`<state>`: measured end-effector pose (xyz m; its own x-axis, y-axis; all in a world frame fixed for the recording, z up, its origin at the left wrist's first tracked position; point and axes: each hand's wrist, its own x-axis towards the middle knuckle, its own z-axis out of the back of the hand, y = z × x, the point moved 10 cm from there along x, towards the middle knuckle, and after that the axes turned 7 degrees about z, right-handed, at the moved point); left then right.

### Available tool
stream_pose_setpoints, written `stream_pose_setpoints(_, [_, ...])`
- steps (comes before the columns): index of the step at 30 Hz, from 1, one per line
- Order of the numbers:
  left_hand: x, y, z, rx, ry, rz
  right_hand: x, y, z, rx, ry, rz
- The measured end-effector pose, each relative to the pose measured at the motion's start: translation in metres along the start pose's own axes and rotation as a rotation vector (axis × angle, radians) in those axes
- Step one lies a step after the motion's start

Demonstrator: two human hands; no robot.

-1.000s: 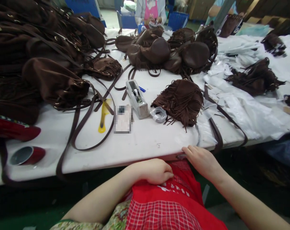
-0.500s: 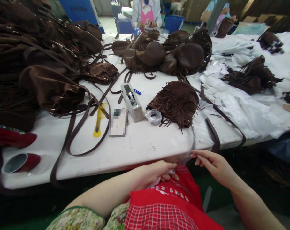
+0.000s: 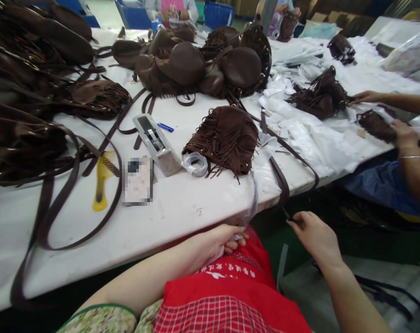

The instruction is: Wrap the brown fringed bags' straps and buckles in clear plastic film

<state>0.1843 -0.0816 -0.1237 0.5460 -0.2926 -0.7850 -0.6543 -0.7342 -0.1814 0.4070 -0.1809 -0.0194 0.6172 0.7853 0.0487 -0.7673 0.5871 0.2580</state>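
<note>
My left hand [image 3: 231,239] is closed on a clear plastic strip [image 3: 253,196], just below the table edge and against the red apron [image 3: 231,282]. The strip runs up over the edge to the brown fringed bag [image 3: 227,138]. My right hand [image 3: 317,236] is off to the right, beyond the edge, fingers pinched around a small dark tool [image 3: 296,223] with a thin metallic tip; its exact kind is unclear. Beside the bag lie a coil of clear plastic strip [image 3: 195,164] and a tape dispenser [image 3: 157,145].
A phone [image 3: 138,181], a yellow comb [image 3: 101,182] and a blue pen [image 3: 166,127] lie to the left. Brown bags [image 3: 187,62] are heaped behind, with loose straps [image 3: 116,203] across the table. At right, a co-worker's hands [image 3: 404,134] touch brown bags among white plastic [image 3: 310,138].
The view has swung right. My right hand has left the plastic strip, moved away from my left hand, and now holds the small dark tool. A co-worker's hands have come into view.
</note>
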Motion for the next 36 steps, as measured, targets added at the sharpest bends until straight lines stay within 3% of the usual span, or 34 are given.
stream_pose_setpoints(4, [-0.004, 0.000, 0.000, -0.022, 0.011, -0.008, 0.006, 0.001, -0.015, 0.028, 0.050, 0.129])
stream_pose_setpoints(9, [-0.006, 0.001, 0.000, -0.004, 0.025, -0.002, 0.007, 0.000, -0.041, 0.173, 0.237, -0.086])
stream_pose_setpoints(15, [0.002, 0.004, 0.002, 0.089, -0.004, -0.017, -0.002, 0.088, -0.087, 0.647, 0.446, 0.031])
stream_pose_setpoints(19, [0.000, 0.003, 0.006, 0.339, -0.112, -0.083, -0.006, 0.125, -0.108, 1.037, 0.496, -0.060])
stream_pose_setpoints(21, [-0.013, -0.003, 0.004, 0.446, -0.145, -0.179, -0.006, 0.135, -0.103, 1.205, 0.491, -0.097])
stream_pose_setpoints(24, [-0.051, -0.028, 0.001, 0.497, -0.215, -0.446, -0.001, 0.145, -0.084, 1.372, 0.429, -0.123])
stream_pose_setpoints(28, [-0.107, -0.069, 0.006, 0.585, -0.472, -0.814, 0.015, 0.165, -0.068, 1.418, 0.308, -0.088])
stream_pose_setpoints(31, [-0.112, -0.086, 0.027, 0.589, -0.676, -0.814, 0.028, 0.190, -0.059, 1.267, 0.252, 0.075])
stream_pose_setpoints(34, [-0.107, -0.098, 0.049, 0.547, -0.745, -0.750, 0.032, 0.211, -0.047, 1.058, 0.186, 0.300])
stream_pose_setpoints(36, [-0.111, -0.107, 0.056, 0.602, -0.764, -0.727, 0.033, 0.214, -0.046, 0.972, 0.176, 0.370])
